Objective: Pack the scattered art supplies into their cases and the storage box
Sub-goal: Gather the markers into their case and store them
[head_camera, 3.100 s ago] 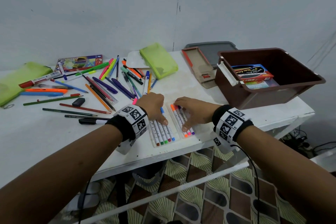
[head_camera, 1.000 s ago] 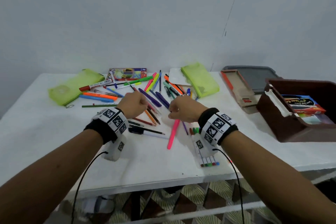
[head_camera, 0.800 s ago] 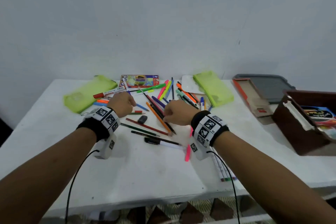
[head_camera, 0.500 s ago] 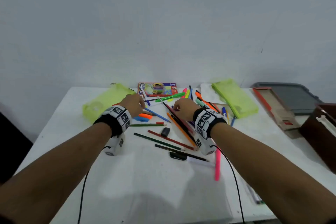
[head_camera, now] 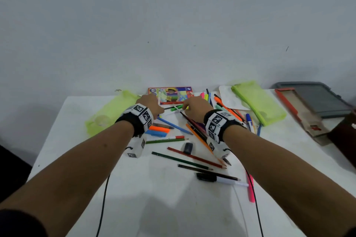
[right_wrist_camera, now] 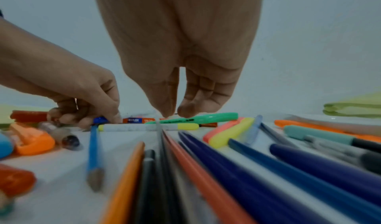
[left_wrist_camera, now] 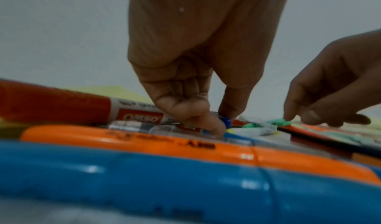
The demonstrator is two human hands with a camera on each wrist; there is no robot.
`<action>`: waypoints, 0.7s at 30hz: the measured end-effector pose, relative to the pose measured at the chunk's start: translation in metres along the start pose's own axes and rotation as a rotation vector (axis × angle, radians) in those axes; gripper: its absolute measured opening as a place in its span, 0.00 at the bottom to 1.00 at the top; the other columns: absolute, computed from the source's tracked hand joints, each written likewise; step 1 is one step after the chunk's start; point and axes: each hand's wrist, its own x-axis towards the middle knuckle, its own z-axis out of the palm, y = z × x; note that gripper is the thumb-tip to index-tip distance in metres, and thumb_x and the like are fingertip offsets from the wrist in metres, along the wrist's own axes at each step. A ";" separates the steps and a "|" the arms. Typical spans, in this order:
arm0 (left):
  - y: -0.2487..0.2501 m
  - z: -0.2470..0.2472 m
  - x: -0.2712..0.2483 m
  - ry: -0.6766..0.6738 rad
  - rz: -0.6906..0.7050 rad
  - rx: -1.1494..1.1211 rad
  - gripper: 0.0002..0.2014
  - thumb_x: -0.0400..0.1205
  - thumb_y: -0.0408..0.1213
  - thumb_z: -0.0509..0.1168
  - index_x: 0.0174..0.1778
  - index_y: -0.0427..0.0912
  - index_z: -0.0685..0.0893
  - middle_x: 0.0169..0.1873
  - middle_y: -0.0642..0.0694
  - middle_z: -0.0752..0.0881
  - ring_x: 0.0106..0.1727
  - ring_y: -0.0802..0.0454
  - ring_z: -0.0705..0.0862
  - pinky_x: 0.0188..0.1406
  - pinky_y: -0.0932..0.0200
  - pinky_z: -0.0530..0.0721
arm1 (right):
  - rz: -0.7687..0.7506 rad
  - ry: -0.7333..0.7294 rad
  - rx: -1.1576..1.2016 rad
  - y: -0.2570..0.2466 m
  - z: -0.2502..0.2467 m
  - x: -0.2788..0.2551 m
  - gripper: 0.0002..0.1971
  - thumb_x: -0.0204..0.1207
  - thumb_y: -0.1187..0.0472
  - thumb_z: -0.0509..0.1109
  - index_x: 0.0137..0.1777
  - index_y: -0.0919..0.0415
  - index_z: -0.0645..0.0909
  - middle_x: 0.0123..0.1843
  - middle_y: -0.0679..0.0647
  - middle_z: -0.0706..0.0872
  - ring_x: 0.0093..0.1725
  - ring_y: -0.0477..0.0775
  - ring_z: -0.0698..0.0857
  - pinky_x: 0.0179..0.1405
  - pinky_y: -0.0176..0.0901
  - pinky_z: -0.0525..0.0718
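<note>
Loose pens, pencils and markers lie across the white table (head_camera: pixel 154 208). My left hand (left_wrist_camera: pixel 218 125) reaches to the far middle and pinches the back end of a blue pencil (right_wrist_camera: pixel 93 146) between thumb and finger. My right hand (right_wrist_camera: pixel 175 113) is beside it, thumb and forefinger pinched on the tip of a thin dark pencil (head_camera: pixel 189 121) that runs back under the wrist. A green highlighter (right_wrist_camera: pixel 198 117) and a white-and-yellow marker (right_wrist_camera: pixel 148 127) lie just beyond the fingertips. The colourful pencil box (head_camera: pixel 173 95) sits behind both hands. Two lime-green pouches lie at the left (head_camera: pixel 109 113) and the right (head_camera: pixel 258 102).
A grey lid (head_camera: pixel 317 100) and a red-edged cardboard tray (head_camera: pixel 300 113) lie at the far right, with the brown storage box's edge (head_camera: pixel 342 140) beside them. Orange (left_wrist_camera: pixel 144 144) and blue (left_wrist_camera: pixel 144 178) highlighters lie under my left wrist. A black eraser (head_camera: pixel 187 147), black marker (head_camera: pixel 215 179) and pink pen (head_camera: pixel 250 188) lie nearer me.
Both hands left the marker case at the front edge and moved to the far middle of the pile. The view swung left, so the storage box slid to the right edge.
</note>
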 end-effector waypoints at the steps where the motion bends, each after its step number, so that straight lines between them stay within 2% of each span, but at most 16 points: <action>1: -0.001 -0.002 0.000 -0.003 0.001 -0.036 0.11 0.74 0.42 0.70 0.34 0.36 0.83 0.31 0.42 0.89 0.34 0.44 0.89 0.38 0.52 0.89 | -0.039 -0.016 0.009 -0.007 0.001 0.003 0.14 0.81 0.63 0.65 0.63 0.56 0.85 0.69 0.56 0.83 0.64 0.57 0.82 0.62 0.45 0.78; 3: -0.005 -0.006 0.000 0.009 -0.012 -0.142 0.11 0.74 0.38 0.69 0.27 0.38 0.81 0.25 0.43 0.88 0.26 0.46 0.86 0.35 0.54 0.88 | -0.119 -0.114 0.023 -0.022 0.005 0.008 0.18 0.81 0.65 0.65 0.69 0.55 0.81 0.73 0.56 0.80 0.67 0.58 0.80 0.63 0.44 0.76; 5: -0.010 -0.010 0.001 0.005 -0.036 -0.257 0.11 0.74 0.36 0.68 0.27 0.35 0.83 0.22 0.42 0.88 0.20 0.49 0.83 0.28 0.56 0.86 | -0.159 -0.198 -0.039 -0.034 0.010 0.015 0.20 0.79 0.68 0.65 0.71 0.54 0.79 0.73 0.56 0.79 0.67 0.58 0.80 0.62 0.46 0.77; 8: -0.019 -0.014 0.001 -0.011 -0.039 -0.365 0.11 0.77 0.33 0.68 0.30 0.30 0.86 0.24 0.39 0.88 0.17 0.50 0.81 0.21 0.62 0.80 | -0.162 -0.188 -0.129 -0.041 0.012 0.022 0.13 0.79 0.63 0.70 0.63 0.56 0.82 0.67 0.56 0.81 0.62 0.57 0.81 0.56 0.45 0.80; 10: -0.025 -0.014 0.000 -0.024 -0.038 -0.403 0.11 0.79 0.33 0.68 0.34 0.29 0.87 0.25 0.39 0.89 0.18 0.50 0.81 0.20 0.62 0.79 | -0.174 -0.164 -0.130 -0.040 0.010 0.022 0.10 0.80 0.59 0.71 0.59 0.58 0.83 0.62 0.55 0.83 0.59 0.56 0.82 0.51 0.41 0.77; 13: -0.029 -0.013 -0.002 -0.040 -0.017 -0.460 0.11 0.81 0.33 0.66 0.40 0.28 0.87 0.30 0.37 0.90 0.23 0.48 0.84 0.22 0.61 0.81 | -0.210 -0.034 0.092 -0.034 0.006 0.017 0.07 0.80 0.60 0.70 0.56 0.59 0.85 0.50 0.53 0.83 0.50 0.53 0.81 0.48 0.40 0.75; 16: -0.026 -0.013 -0.007 -0.049 0.012 -0.546 0.11 0.82 0.32 0.64 0.42 0.27 0.86 0.33 0.35 0.90 0.28 0.44 0.86 0.19 0.62 0.79 | -0.197 0.202 0.398 -0.028 -0.007 0.012 0.02 0.79 0.60 0.72 0.49 0.56 0.85 0.45 0.51 0.83 0.43 0.49 0.81 0.46 0.40 0.78; 18: -0.020 -0.013 -0.012 -0.070 0.059 -0.574 0.11 0.82 0.32 0.63 0.40 0.28 0.85 0.32 0.36 0.90 0.27 0.43 0.85 0.20 0.61 0.78 | -0.133 0.339 0.630 -0.021 -0.020 0.003 0.01 0.80 0.61 0.71 0.47 0.56 0.82 0.42 0.51 0.84 0.39 0.51 0.83 0.40 0.43 0.82; 21: -0.004 -0.011 -0.022 -0.112 0.162 -0.557 0.10 0.82 0.33 0.63 0.36 0.34 0.85 0.28 0.41 0.88 0.25 0.48 0.84 0.21 0.62 0.78 | -0.025 0.489 0.995 -0.010 -0.040 -0.013 0.04 0.81 0.67 0.67 0.45 0.64 0.76 0.34 0.57 0.83 0.31 0.57 0.83 0.30 0.46 0.84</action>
